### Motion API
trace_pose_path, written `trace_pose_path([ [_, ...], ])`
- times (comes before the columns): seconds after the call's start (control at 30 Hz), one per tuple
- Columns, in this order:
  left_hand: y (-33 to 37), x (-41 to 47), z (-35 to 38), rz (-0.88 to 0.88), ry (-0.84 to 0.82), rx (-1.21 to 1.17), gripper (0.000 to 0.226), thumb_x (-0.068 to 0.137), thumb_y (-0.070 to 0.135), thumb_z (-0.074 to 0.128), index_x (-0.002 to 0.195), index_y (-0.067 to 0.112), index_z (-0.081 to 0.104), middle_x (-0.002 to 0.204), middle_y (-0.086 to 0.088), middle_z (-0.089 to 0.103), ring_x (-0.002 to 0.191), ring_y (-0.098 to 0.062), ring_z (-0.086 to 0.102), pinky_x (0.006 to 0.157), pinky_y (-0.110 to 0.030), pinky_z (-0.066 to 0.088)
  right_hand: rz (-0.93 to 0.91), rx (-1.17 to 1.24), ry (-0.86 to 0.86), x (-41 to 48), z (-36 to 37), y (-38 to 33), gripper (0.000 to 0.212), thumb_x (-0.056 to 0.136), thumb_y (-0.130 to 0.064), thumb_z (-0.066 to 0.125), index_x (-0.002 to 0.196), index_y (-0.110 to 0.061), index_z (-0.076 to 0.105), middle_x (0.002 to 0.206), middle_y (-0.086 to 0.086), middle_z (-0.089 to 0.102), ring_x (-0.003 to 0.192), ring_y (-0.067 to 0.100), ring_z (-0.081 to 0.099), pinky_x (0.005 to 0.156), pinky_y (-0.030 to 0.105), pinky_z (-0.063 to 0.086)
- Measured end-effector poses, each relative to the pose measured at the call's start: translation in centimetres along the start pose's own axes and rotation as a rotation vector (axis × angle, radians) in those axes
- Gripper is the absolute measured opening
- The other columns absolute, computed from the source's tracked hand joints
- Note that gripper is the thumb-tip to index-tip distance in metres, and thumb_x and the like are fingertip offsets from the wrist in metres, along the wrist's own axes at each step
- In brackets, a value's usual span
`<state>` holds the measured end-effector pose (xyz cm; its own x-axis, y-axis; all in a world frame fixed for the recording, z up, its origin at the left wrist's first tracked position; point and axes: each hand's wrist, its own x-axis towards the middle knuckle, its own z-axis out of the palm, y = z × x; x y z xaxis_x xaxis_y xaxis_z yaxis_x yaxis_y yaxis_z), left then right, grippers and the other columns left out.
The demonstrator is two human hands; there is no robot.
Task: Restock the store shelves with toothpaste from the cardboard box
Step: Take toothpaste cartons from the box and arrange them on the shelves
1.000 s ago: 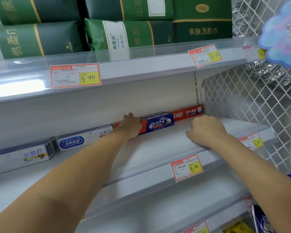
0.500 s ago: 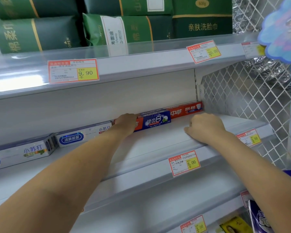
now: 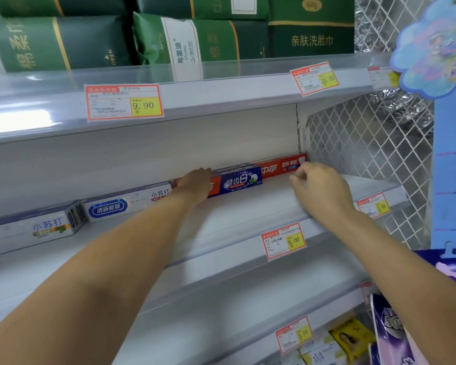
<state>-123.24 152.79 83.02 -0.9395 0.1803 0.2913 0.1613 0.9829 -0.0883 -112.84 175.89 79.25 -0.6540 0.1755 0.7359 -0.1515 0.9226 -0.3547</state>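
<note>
A red and blue toothpaste box (image 3: 237, 181) lies lengthwise at the back of the middle shelf (image 3: 248, 212). My left hand (image 3: 195, 184) lies flat over its left end and presses on it. A red toothpaste box (image 3: 282, 165) lies just behind and to the right, reaching the shelf's right end. My right hand (image 3: 321, 192) hovers in front of that red box with loosely curled fingers and holds nothing. Two silver-white toothpaste boxes (image 3: 127, 204) (image 3: 34, 227) lie in the same row further left. No cardboard box is in view.
Green tissue packs (image 3: 195, 40) fill the upper shelf behind a clear lip. A white wire mesh panel (image 3: 366, 154) closes the right end. Price tags (image 3: 283, 241) sit on the shelf fronts. Small packets (image 3: 350, 335) lie on the lowest shelf, and a purple pack (image 3: 390, 333) sits beside my right forearm.
My right hand has lifted off the shelf's front edge and moved back toward the red box. My left hand stays on the red and blue box.
</note>
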Motion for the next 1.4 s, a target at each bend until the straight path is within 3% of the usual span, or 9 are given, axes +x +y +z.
trace_pose_path([
  [0.2, 4.9, -7.5, -5.2, 0.172, 0.149, -0.342, 0.028, 0.095, 0.017, 0.047, 0.113, 0.003, 0.062, 0.113, -0.016, 0.065, 0.100, -0.028, 0.059, 0.083, -0.032, 0.049, -0.154, 0.229, 0.059, -6.8, -5.5, -3.1, 0.011, 0.090, -0.020, 0.057, 0.084, -0.016, 0.065, 0.083, -0.002, 0.063, 0.082, 0.017, 0.058, 0.073, 0.031, 0.045],
  [0.37, 5.8, -20.9, -3.1, 0.434, 0.360, -0.689, 0.054, 0.095, 0.040, 0.047, 0.063, 0.001, 0.065, 0.060, -0.011, 0.065, 0.059, -0.024, 0.060, 0.066, -0.036, 0.044, 0.072, 0.280, -0.083, -14.9, -7.1, -5.3, 0.041, 0.089, -0.040, 0.055, 0.057, -0.015, 0.051, 0.050, 0.003, 0.049, 0.053, 0.022, 0.048, 0.061, 0.039, 0.042],
  [0.6, 0.6, -33.4, 9.4, 0.427, 0.021, -0.910, 0.054, 0.087, 0.052, 0.053, 0.052, 0.011, 0.048, 0.049, 0.000, 0.046, 0.050, -0.008, 0.047, 0.051, -0.024, 0.031, 0.394, 0.186, -0.421, -29.4, -1.6, -6.6, 0.035, 0.091, -0.037, 0.055, 0.062, -0.019, 0.049, 0.058, -0.003, 0.048, 0.062, 0.019, 0.048, 0.057, 0.028, 0.034],
  [0.7, -2.0, -37.3, 17.0, 0.355, -0.174, -0.983, 0.031, 0.085, 0.033, 0.067, 0.063, 0.019, 0.050, 0.066, 0.004, 0.054, 0.060, -0.006, 0.052, 0.056, -0.022, 0.039, 0.530, 0.150, -0.533, -37.3, 1.8, -6.0, 0.012, 0.082, -0.015, 0.065, 0.093, -0.014, 0.060, 0.070, -0.005, 0.051, 0.074, 0.020, 0.052, 0.062, 0.026, 0.027],
  [0.8, -4.1, -41.2, 24.7, 0.287, -0.377, -1.026, 0.023, 0.084, 0.018, 0.070, 0.073, 0.022, 0.050, 0.089, 0.000, 0.058, 0.079, -0.014, 0.058, 0.067, -0.032, 0.048, 0.651, 0.105, -0.688, -45.0, 5.2, -4.2, 0.051, 0.073, -0.002, 0.059, 0.124, -0.001, 0.051, 0.107, 0.020, 0.051, 0.106, 0.033, 0.050, 0.084, 0.031, 0.034],
  [0.93, -5.3, -46.3, 33.3, 0.027, -0.596, -0.987, 0.017, 0.084, 0.009, 0.068, 0.076, 0.014, 0.055, 0.088, -0.008, 0.062, 0.079, -0.028, 0.064, 0.067, -0.035, 0.050, 0.719, 0.083, -0.925, -53.2, 8.7, -2.8, 0.036, 0.081, -0.013, 0.050, 0.114, 0.000, 0.055, 0.080, -0.003, 0.036, 0.104, 0.026, 0.049, 0.082, 0.025, 0.033],
  [1.1, -5.7, -50.8, 44.9, -0.095, -0.737, -0.837, 0.013, 0.082, 0.020, 0.069, 0.079, 0.022, 0.057, 0.074, 0.010, 0.055, 0.072, -0.012, 0.055, 0.062, -0.013, 0.035, 0.931, 0.077, -1.084, -63.0, 14.8, 1.8, 0.033, 0.085, -0.009, 0.059, 0.117, -0.003, 0.053, 0.098, 0.002, 0.048, 0.108, 0.027, 0.053, 0.073, 0.018, 0.032],
  [1.2, -4.8, -53.1, 51.4, -0.118, -0.764, -0.805, 0.020, 0.081, 0.014, 0.072, 0.090, 0.018, 0.054, 0.079, 0.012, 0.052, 0.070, -0.009, 0.051, 0.063, -0.017, 0.034, 1.078, 0.052, -1.130, -68.6, 18.3, 4.9, 0.043, 0.088, -0.017, 0.059, 0.127, -0.009, 0.047, 0.118, 0.012, 0.051, 0.106, 0.026, 0.055, 0.077, 0.020, 0.036],
  [1.4, -1.3, -55.9, 63.9, -0.153, -0.895, -0.794, 0.046, 0.080, 0.020, 0.074, 0.119, 0.019, 0.050, 0.115, 0.006, 0.053, 0.106, -0.008, 0.052, 0.073, -0.008, 0.037, 1.044, -0.045, -1.181, -77.4, 24.4, 10.6, 0.034, 0.093, -0.014, 0.048, 0.127, -0.012, 0.052, 0.121, 0.007, 0.060, 0.111, 0.020, 0.055, 0.087, 0.023, 0.040],
])
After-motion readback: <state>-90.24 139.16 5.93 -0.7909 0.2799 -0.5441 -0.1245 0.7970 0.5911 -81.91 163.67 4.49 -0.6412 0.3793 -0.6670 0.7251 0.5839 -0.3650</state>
